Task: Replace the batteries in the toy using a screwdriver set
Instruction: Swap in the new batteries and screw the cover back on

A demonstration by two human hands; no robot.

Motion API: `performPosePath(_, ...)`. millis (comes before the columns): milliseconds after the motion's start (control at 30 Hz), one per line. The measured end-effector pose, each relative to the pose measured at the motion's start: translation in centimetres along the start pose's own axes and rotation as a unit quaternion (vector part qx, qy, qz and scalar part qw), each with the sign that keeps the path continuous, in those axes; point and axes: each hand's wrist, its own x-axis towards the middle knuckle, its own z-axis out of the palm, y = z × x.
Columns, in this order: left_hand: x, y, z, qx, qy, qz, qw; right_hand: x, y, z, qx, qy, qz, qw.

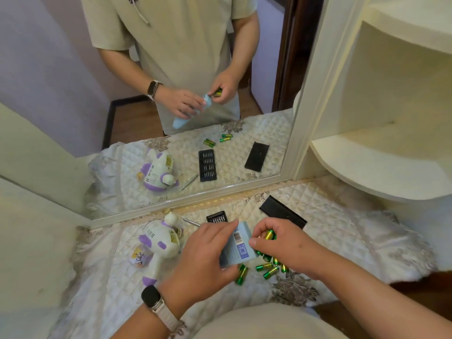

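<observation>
Two hands: left hand (205, 255) grips the blue battery pack (238, 249); right hand (283, 245) pinches green batteries (269, 234) at its right edge.
Toy: white-and-purple toy (159, 241) lies left of the hands on the quilted cloth (110, 277).
Loose batteries (266, 267): scattered near, beneath the right hand.
Risk: pulled-out cells may drop among the loose ones, mixing spent with fresh, or roll off the near edge.

White-purple toy (157, 239) near loose green batteries (264, 267)
</observation>
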Motion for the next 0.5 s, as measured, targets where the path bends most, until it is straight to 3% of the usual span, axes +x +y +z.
performPosePath(200, -1.0, -1.3, -0.5, 0.04, -0.012, 0.033, 0.999, 0.1, -1.2, 2.1, -0.03, -0.004, 0.027, 0.999)
performPosePath(500, -2.8, -3.6, -0.6, 0.017, -0.054, 0.013, 0.998, 0.2, -1.4, 4.6, 0.047, -0.055, 0.061, 0.996)
